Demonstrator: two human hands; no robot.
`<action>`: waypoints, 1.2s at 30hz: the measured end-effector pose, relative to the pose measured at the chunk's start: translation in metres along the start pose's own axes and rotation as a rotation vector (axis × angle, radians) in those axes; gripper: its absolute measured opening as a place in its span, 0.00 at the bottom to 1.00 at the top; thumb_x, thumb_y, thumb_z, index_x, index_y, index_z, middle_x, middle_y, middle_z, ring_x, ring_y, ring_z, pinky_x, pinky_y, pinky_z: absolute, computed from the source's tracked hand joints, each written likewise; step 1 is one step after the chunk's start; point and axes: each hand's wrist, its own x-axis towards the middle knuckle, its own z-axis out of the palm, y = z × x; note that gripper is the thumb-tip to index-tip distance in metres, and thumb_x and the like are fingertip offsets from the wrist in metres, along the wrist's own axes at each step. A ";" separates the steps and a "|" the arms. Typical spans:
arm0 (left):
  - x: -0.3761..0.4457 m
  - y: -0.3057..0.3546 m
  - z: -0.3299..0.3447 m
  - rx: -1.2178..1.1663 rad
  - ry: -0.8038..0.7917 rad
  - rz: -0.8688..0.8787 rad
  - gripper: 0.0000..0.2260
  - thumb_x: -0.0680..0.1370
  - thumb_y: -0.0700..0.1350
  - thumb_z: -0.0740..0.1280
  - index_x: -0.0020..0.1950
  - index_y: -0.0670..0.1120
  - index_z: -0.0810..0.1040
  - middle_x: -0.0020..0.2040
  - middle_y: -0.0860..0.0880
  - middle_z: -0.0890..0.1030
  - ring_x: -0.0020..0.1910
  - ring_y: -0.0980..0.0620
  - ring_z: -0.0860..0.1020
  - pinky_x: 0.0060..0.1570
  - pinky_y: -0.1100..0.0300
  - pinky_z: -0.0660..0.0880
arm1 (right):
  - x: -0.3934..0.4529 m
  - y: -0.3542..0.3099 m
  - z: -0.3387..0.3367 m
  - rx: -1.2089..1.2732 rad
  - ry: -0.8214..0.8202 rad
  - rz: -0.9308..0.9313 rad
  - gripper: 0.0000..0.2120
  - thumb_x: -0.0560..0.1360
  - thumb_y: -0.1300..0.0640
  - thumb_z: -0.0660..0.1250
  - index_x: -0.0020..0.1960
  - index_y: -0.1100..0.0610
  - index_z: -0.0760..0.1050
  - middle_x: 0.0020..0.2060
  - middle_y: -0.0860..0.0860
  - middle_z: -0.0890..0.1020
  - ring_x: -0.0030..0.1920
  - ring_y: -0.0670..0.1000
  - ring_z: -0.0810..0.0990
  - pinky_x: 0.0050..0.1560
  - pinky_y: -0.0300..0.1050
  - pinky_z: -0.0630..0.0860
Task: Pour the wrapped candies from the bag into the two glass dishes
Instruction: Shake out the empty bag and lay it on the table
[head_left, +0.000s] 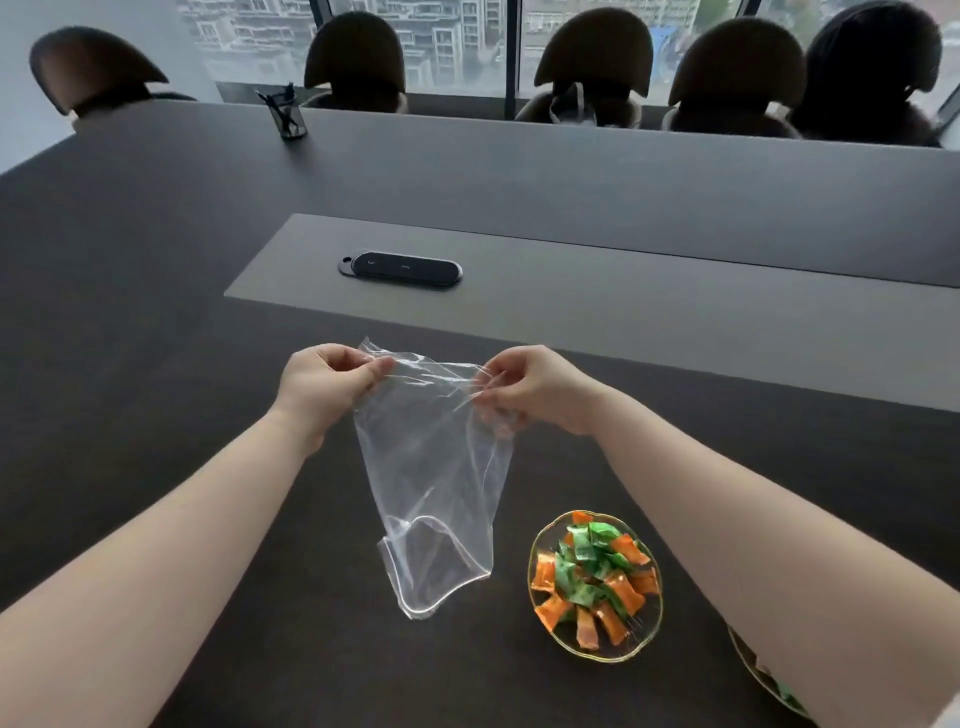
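I hold the clear plastic bag (431, 467) up at the centre of the frame, my left hand (324, 387) pinching one top corner and my right hand (535, 389) pinching the other. It hangs empty, its open mouth downward over the dark table (156, 312). Lower right, a glass dish (596, 584) holds orange and green candies (597, 577). A second dish (753, 670) peeks from under my right forearm.

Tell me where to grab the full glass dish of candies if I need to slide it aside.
Take the glass dish by its gold rim on the near-left edge, coming from above and the left with the left hand. The wrapped candies are heaped in the middle, leaving only the rim bare, and the right forearm crosses the other side.
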 end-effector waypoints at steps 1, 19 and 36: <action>0.009 -0.011 -0.002 0.010 0.004 -0.022 0.09 0.66 0.45 0.76 0.36 0.42 0.79 0.34 0.47 0.79 0.33 0.53 0.76 0.43 0.61 0.75 | 0.013 0.005 0.006 -0.036 0.016 0.010 0.11 0.69 0.59 0.75 0.49 0.62 0.80 0.34 0.51 0.81 0.31 0.49 0.80 0.30 0.39 0.79; 0.064 -0.094 0.029 0.650 -0.150 0.011 0.27 0.72 0.51 0.69 0.69 0.47 0.68 0.69 0.47 0.72 0.68 0.48 0.69 0.65 0.55 0.65 | 0.110 0.105 0.022 -0.651 0.087 0.194 0.32 0.72 0.44 0.68 0.72 0.50 0.63 0.68 0.52 0.71 0.69 0.56 0.69 0.64 0.56 0.71; -0.048 -0.048 0.099 0.809 -0.389 0.157 0.18 0.74 0.49 0.66 0.64 0.48 0.74 0.66 0.49 0.76 0.60 0.45 0.76 0.62 0.55 0.68 | -0.059 0.145 -0.053 -0.519 0.263 0.257 0.24 0.76 0.48 0.65 0.70 0.52 0.68 0.68 0.50 0.74 0.68 0.53 0.71 0.66 0.50 0.70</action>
